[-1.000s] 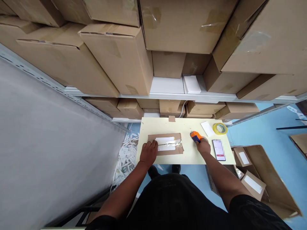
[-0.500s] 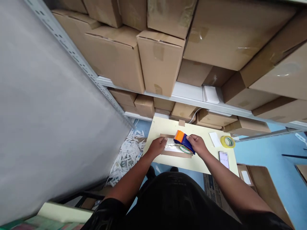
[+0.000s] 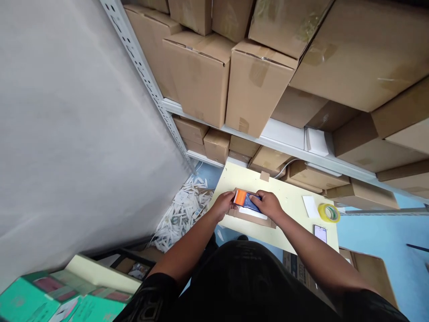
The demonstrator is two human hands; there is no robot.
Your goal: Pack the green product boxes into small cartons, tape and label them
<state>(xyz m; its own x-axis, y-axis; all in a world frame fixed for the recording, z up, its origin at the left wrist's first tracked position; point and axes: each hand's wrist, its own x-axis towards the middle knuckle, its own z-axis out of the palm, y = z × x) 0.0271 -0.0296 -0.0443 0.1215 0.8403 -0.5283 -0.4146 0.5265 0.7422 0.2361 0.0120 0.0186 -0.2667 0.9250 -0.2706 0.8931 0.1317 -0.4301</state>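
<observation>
A tape dispenser point(image 3: 246, 199), orange at one end and dark blue at the other, is gripped in my right hand point(image 3: 268, 205). It lies over a flat brown cardboard box point(image 3: 258, 219) that has a white area on top. The dispenser's orange toothed end is at the box's left end. There my left hand point(image 3: 224, 205) has its fingers closed around the box's edge, right beside the orange end. My left fingertips are partly hidden. Box and dispenser are over a pale yellow table point(image 3: 288, 194).
On the table's right are a yellow tape roll point(image 3: 329, 213), white paper point(image 3: 310, 206) and a phone point(image 3: 320, 233). Shelves with cardboard boxes point(image 3: 261, 87) rise behind it. White scraps point(image 3: 181, 212) cover the floor at left. Green boxes point(image 3: 30, 297) stand at the lower left.
My right hand has brought the tape dispenser left and down to the box's left end, close against my left hand. The camera view has shifted left.
</observation>
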